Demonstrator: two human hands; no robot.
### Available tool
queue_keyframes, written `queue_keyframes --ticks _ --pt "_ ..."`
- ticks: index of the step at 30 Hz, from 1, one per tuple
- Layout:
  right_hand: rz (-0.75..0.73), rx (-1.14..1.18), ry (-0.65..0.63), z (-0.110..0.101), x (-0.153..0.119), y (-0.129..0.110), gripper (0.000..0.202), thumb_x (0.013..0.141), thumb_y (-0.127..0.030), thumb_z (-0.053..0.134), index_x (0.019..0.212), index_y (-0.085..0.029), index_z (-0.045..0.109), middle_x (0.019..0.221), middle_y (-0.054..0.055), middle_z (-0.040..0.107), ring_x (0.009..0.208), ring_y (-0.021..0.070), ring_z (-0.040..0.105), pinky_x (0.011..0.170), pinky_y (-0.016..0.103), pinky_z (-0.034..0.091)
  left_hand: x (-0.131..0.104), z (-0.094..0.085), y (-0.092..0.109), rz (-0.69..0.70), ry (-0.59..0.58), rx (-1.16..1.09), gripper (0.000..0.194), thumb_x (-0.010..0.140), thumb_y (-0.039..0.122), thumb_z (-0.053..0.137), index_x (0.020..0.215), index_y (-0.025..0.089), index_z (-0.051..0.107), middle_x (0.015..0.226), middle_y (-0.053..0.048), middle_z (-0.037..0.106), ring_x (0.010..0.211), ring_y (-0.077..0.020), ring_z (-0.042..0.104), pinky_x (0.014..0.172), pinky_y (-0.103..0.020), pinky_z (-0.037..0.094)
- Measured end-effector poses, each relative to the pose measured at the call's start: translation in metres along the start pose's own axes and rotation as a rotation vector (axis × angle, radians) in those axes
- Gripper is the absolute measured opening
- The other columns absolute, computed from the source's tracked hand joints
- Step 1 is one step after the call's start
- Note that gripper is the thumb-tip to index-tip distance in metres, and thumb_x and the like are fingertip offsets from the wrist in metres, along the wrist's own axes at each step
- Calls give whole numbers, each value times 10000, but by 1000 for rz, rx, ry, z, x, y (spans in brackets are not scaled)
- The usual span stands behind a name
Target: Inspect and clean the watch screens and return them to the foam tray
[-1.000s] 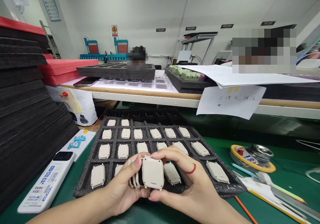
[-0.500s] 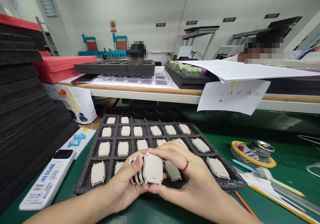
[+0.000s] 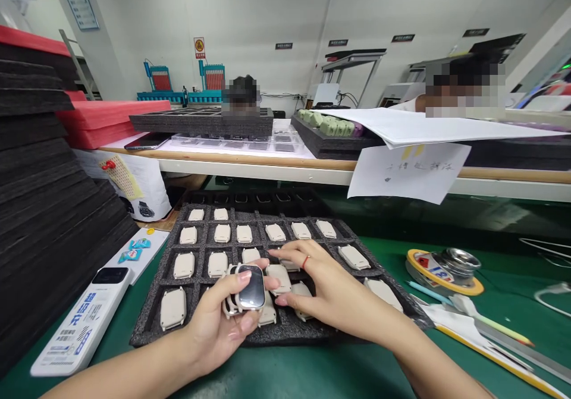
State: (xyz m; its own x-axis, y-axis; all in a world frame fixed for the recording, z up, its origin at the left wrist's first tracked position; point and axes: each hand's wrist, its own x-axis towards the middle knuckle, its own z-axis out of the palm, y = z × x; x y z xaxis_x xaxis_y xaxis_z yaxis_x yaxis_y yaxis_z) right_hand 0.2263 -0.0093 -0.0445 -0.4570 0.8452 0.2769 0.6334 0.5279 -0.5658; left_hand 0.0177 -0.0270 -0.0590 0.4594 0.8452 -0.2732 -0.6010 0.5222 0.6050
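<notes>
A small stack of watch cases (image 3: 250, 289) is gripped in my left hand (image 3: 218, 321), the top one showing its dark glossy face. Just to the right, my right hand (image 3: 321, 286) pinches one cream watch case (image 3: 279, 279) between thumb and fingers, its back side up, over the tray. Beneath both hands lies a black foam tray (image 3: 200, 268) with compartments. Many of them hold cream cases, back side up, such as the one at the front left (image 3: 173, 308). My right hand partly covers cases in the middle.
Black foam sheets (image 3: 57, 220) are stacked at the left, beside a white box (image 3: 74, 327). At the right lie a yellow tape roll (image 3: 413, 265) and a blue pen (image 3: 428, 292). A shelf edge (image 3: 267, 170) crosses behind the tray. Two people are beyond it.
My hands have moved apart. The right hand has shifted right and up with one case. The left hand's stack now shows a dark face instead of hidden fronts.
</notes>
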Motion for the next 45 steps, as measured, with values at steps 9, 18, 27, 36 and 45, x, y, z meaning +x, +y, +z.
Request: queue_keyframes --ticks 9,18,27,36,45 --pt "-326 138 231 14 -7 -39 176 850 -266 740 948 -241 595 1168 86 621 1154 241 609 956 362 534 4 -1 -4 -120 -88 -10 458 820 573 688 875 120 659 553 21 550 388 -25 386 407 -136 237" --pt "-277 314 444 16 -6 -40 91 916 -175 622 848 -229 644 909 40 663 885 181 665 783 304 564 3 0 -5 -79 -180 75 393 853 545 668 902 155 667 672 -5 610 408 -16 433 403 -134 198" --pt "44 871 640 0 -2 -27 106 909 -317 697 844 -238 672 975 -2 748 804 120 752 807 229 617 1 -1 -1 -102 -199 108 434 840 569 661 929 147 709 796 -71 683 418 -33 474 410 -158 238" --pt "-303 314 532 -5 -7 -28 221 852 -57 692 937 -256 734 879 1 785 819 162 756 781 258 639 3 -3 -2 -102 -202 92 433 831 572 670 923 150 705 788 -75 688 409 -34 467 400 -151 248" --pt "-580 82 341 11 -23 -36 386 878 -38 651 1216 -222 683 1030 42 777 989 189 720 869 289 613 2 -1 -2 -128 -184 14 425 763 563 750 897 161 715 688 0 593 406 -13 419 376 -116 241"
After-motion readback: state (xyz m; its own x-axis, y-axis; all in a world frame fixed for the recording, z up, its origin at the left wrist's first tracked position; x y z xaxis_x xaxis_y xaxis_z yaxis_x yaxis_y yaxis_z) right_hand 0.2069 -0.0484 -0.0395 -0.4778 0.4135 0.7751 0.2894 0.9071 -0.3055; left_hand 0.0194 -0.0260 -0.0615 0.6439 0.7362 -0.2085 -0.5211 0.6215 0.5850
